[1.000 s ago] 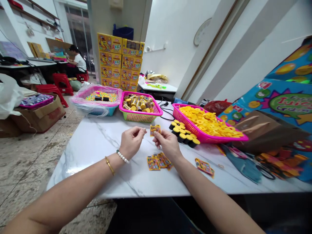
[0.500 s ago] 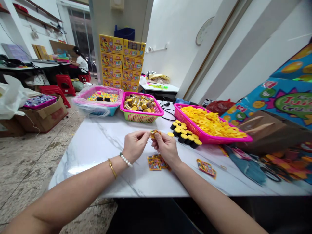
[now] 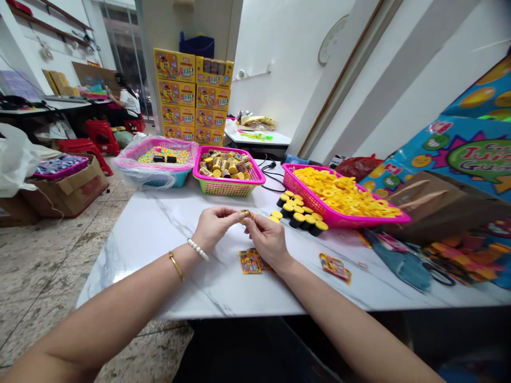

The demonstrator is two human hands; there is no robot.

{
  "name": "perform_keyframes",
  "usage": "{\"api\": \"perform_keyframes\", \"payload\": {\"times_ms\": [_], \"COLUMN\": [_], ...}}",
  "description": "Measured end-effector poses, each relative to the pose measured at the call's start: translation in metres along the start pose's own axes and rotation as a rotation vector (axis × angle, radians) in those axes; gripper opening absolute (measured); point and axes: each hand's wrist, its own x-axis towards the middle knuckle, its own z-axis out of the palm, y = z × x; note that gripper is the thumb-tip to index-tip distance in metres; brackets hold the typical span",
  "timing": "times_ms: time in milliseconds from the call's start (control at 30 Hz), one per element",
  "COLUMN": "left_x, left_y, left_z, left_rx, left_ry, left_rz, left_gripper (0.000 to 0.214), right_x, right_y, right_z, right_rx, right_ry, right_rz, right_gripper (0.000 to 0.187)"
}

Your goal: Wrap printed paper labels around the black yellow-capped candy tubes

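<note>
My left hand (image 3: pixel 216 227) and my right hand (image 3: pixel 268 236) meet above the table, fingertips almost touching. Both pinch a small yellow printed label (image 3: pixel 245 214), mostly hidden by the fingers. Just below my right hand lie more flat printed labels (image 3: pixel 250 262), partly covered by it. Another small stack of labels (image 3: pixel 334 267) rests right of my right forearm. Beyond my right hand stand several black canisters with yellow lids (image 3: pixel 297 219), close together.
Behind my hands, a pink-and-green basket (image 3: pixel 229 187) holds labelled canisters, beside a plastic-lined basin (image 3: pixel 159 178) of colourful beads. A pink basket (image 3: pixel 315 205) of yellow plastic pieces stands right. Scissors (image 3: pixel 439 274) lie far right. Yellow boxes (image 3: pixel 175 93) are stacked behind; a person (image 3: pixel 128 101) sits far left.
The label has sunk further between my fingers and shows less than before. My hands stay close together, and the whole view has shifted slightly.
</note>
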Motion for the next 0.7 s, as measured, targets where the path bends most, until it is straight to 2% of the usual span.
{"api": "perform_keyframes", "payload": {"times_ms": [133,333,400,500,600,700], "left_x": [0.001,0.012,0.013,0.013,0.012,0.009], "left_y": [-0.001,-0.016,-0.017,-0.013,-0.007,0.001], "left_z": [-0.002,-0.005,-0.006,-0.006,-0.004,0.001], "left_rx": [-0.029,0.111,0.116,0.149,0.338,0.49], "left_ry": [-0.038,-0.072,-0.079,-0.062,0.023,0.165], "left_rz": [-0.056,0.137,0.138,0.142,0.168,0.158], "left_gripper": [0.044,0.029,0.022,0.021,0.019,0.016], "right_x": [-0.001,0.002,0.004,0.009,0.016,0.023], "right_y": [0.0,-0.001,-0.004,-0.003,0.006,0.015], "right_z": [0.0,0.001,0.0,-0.002,-0.003,-0.004], "right_rx": [-0.011,-0.004,0.042,0.139,0.085,0.034], "right_ry": [0.015,-0.015,-0.032,0.005,0.005,0.044], "right_rz": [0.004,-0.009,0.036,0.13,0.151,0.121], "right_gripper": [0.038,0.038,0.034,0.039,0.04,0.036]}}
